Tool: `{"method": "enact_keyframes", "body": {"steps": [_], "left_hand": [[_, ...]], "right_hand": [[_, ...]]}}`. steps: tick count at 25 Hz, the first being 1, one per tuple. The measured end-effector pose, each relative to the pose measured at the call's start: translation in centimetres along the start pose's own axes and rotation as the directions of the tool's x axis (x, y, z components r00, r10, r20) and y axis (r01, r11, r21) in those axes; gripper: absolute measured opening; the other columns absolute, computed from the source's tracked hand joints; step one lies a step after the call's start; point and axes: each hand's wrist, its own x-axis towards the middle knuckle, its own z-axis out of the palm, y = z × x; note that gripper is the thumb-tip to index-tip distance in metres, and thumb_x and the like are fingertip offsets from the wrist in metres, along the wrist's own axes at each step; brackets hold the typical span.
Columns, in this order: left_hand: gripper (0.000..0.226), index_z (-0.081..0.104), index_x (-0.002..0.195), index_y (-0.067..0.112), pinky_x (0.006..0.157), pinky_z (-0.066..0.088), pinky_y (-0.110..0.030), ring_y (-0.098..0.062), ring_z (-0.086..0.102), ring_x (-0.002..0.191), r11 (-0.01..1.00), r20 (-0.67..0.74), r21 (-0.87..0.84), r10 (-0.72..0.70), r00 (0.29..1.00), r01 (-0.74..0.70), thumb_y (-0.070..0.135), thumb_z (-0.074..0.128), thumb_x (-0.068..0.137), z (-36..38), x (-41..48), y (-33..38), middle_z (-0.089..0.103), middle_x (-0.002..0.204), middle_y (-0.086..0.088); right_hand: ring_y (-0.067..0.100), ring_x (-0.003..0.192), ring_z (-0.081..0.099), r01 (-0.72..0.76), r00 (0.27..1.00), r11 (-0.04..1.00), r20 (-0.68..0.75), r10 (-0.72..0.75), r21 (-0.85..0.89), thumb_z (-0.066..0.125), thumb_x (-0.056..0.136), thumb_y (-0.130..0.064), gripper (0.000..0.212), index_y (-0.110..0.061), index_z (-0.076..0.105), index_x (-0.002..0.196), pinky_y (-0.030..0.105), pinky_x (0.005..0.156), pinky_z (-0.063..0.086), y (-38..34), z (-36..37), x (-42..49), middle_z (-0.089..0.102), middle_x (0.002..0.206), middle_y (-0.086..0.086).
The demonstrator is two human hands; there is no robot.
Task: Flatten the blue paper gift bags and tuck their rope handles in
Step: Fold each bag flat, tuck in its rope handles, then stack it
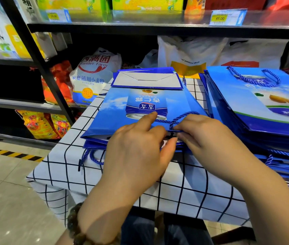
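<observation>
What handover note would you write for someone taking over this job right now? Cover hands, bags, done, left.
Left hand presses the flat middle bag near its mouth; right hand pinches its handle.
Done: that bag lies flat on the table.
Left: tuck this handle in, then the lower handle hanging out underneath; the right stack also shows handles out.

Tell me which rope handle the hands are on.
The centre bag's handle: the right hand pinches it, the left hand rests beside it. The right stack's handle and the handle dangling front-left go untouched.
</observation>
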Motion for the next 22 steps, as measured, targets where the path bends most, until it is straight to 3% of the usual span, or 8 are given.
{"method": "enact_keyframes", "body": {"steps": [3, 8, 11, 14, 18, 20, 22], "left_hand": [[0.035, 0.067, 0.062, 0.019, 0.062, 0.048, -0.03, -0.024, 0.066, 0.068, 0.996, 0.014, 0.092, -0.019, 1.0, 0.018, 0.042, 0.046, 0.076, 0.3, 0.3, 0.1, 0.072, 0.083, -0.001], [0.024, 0.058, 0.069, 0.018, 0.073, 0.045, -0.033, -0.024, 0.058, 0.063, 0.983, 0.02, 0.099, 0.154, 0.988, -0.155, 0.03, 0.041, 0.081, 0.5, 0.4, -0.5, 0.061, 0.068, 0.003], [0.025, 0.057, 0.071, 0.02, 0.093, 0.037, -0.035, -0.02, 0.061, 0.072, 0.972, 0.09, 0.06, 0.223, 0.971, -0.229, 0.03, 0.038, 0.082, 0.5, 0.3, -1.7, 0.063, 0.074, 0.007], [0.028, 0.059, 0.071, 0.02, 0.096, 0.031, -0.031, -0.02, 0.064, 0.077, 0.977, 0.136, 0.008, 0.209, 0.968, -0.212, 0.034, 0.038, 0.084, 0.6, -0.2, -1.9, 0.067, 0.083, 0.005], [0.023, 0.05, 0.068, 0.022, 0.084, 0.045, -0.029, -0.019, 0.064, 0.076, 0.981, 0.115, -0.177, 0.104, 0.988, -0.083, 0.042, 0.047, 0.078, 0.6, -0.7, -1.8, 0.064, 0.076, 0.004], [0.022, 0.04, 0.077, 0.028, 0.067, 0.052, -0.036, -0.016, 0.062, 0.076, 0.97, 0.119, -0.243, 0.031, 0.992, -0.001, 0.047, 0.051, 0.076, 0.5, -0.7, -1.7, 0.062, 0.078, 0.008], [0.021, 0.041, 0.086, 0.033, 0.062, 0.052, -0.035, -0.011, 0.061, 0.077, 0.974, 0.125, -0.228, 0.011, 0.992, 0.018, 0.045, 0.054, 0.075, 0.4, -0.8, -1.6, 0.064, 0.084, 0.011]], "right_hand": [[0.023, 0.097, 0.053, 0.013, 0.999, 1.0, -0.035, -0.012, 0.024, 0.045, 0.092, -0.024, 0.02, -0.017, 0.063, 0.098, 0.039, 0.077, 0.045, -0.2, 0.0, 0.0, 0.059, 0.096, 0.001], [0.023, 0.093, 0.054, 0.033, 0.998, 0.998, -0.046, -0.031, 0.048, 0.044, 0.093, -0.025, 0.022, -0.015, 0.063, 0.094, 0.041, 0.073, 0.047, 0.0, 0.5, -0.3, 0.058, 0.092, 0.001], [0.024, 0.093, 0.055, 0.041, 0.998, 0.998, -0.041, -0.039, 0.046, 0.036, 0.088, -0.031, 0.033, -0.016, 0.064, 0.093, 0.041, 0.075, 0.047, 0.1, 0.9, -0.2, 0.059, 0.091, 0.001], [0.021, 0.097, 0.054, 0.037, 0.999, 0.998, -0.023, -0.036, 0.057, 0.044, 0.088, -0.032, 0.026, -0.019, 0.065, 0.097, 0.04, 0.081, 0.045, 0.5, 0.8, -0.3, 0.06, 0.094, -0.002], [0.01, 0.088, 0.056, -0.098, 0.99, 0.907, -0.052, 0.13, 0.409, 0.046, 0.084, -0.045, 0.028, -0.026, 0.067, 0.086, 0.033, 0.08, 0.046, -0.2, 0.5, -0.2, 0.064, 0.089, -0.007], [0.013, 0.081, 0.058, -0.164, 0.977, 0.901, -0.062, 0.206, 0.401, 0.048, 0.082, -0.043, 0.023, -0.027, 0.065, 0.077, 0.035, 0.075, 0.047, -0.8, 1.0, 0.2, 0.065, 0.081, -0.007], [0.017, 0.078, 0.057, -0.199, 0.971, 0.927, -0.061, 0.229, 0.317, 0.052, 0.084, -0.039, 0.019, -0.026, 0.061, 0.074, 0.036, 0.071, 0.048, -1.2, 1.5, 0.6, 0.064, 0.076, -0.005]]}}
